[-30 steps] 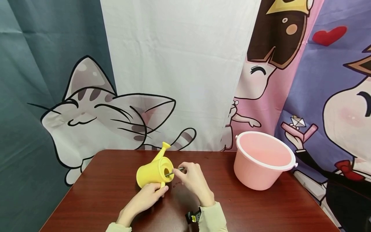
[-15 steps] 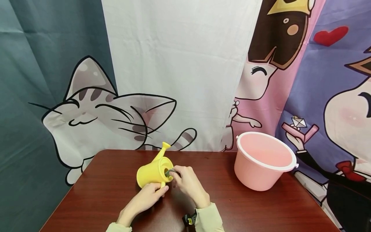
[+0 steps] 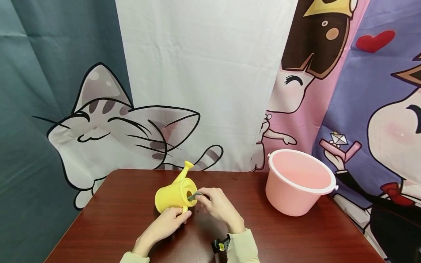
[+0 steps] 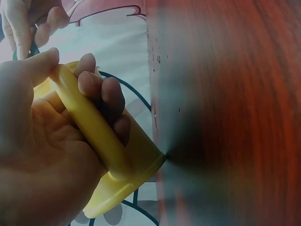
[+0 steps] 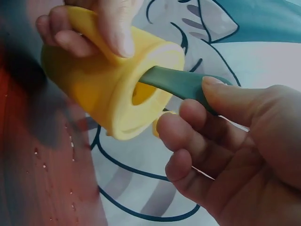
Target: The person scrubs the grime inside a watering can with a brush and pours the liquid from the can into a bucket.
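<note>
A yellow watering can (image 3: 169,197) is tilted over the table, its round opening turned toward the right hand and its spout pointing up and away. My left hand (image 3: 166,223) grips the can's handle (image 4: 89,117), fingers curled round it. My right hand (image 3: 219,207) pinches a dark green, flat-handled tool (image 5: 181,82) between thumb and fingers. The tool's far end goes into the can's opening and is hidden inside, so its kind cannot be told.
A pink bucket (image 3: 289,201) with a white rim stands at the right of the brown wooden table (image 3: 108,219). Small water drops (image 5: 70,141) lie on the tabletop below the can. A printed cartoon curtain (image 3: 204,73) hangs behind the table.
My right hand moved in toward the can with the green tool, then drew back slightly to the right. The left hand and watering can have stayed in place.
</note>
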The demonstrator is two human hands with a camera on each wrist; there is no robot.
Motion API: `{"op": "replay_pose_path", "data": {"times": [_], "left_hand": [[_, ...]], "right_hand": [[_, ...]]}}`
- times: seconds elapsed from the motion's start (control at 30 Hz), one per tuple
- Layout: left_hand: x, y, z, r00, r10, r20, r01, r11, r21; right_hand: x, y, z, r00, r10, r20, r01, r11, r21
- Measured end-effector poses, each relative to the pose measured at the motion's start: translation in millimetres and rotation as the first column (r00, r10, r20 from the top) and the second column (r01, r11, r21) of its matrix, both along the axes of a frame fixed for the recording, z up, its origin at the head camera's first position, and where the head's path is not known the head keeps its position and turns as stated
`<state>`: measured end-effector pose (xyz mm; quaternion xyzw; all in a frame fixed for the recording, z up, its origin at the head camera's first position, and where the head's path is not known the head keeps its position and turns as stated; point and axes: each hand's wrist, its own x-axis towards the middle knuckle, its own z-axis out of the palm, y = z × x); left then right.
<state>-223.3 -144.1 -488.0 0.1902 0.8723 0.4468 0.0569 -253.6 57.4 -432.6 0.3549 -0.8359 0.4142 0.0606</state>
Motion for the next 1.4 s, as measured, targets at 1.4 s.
{"op": "replay_pose_path", "data": {"times": [1.4], "left_hand": [[0.5, -4, 5.2, 1.000, 0.003, -0.020, -0.003, 1.000, -0.015]], "right_hand": [[-3.2, -16, -14.2, 0.993, -0.040, 0.112, 0.049, 0.995, -0.083]]}}
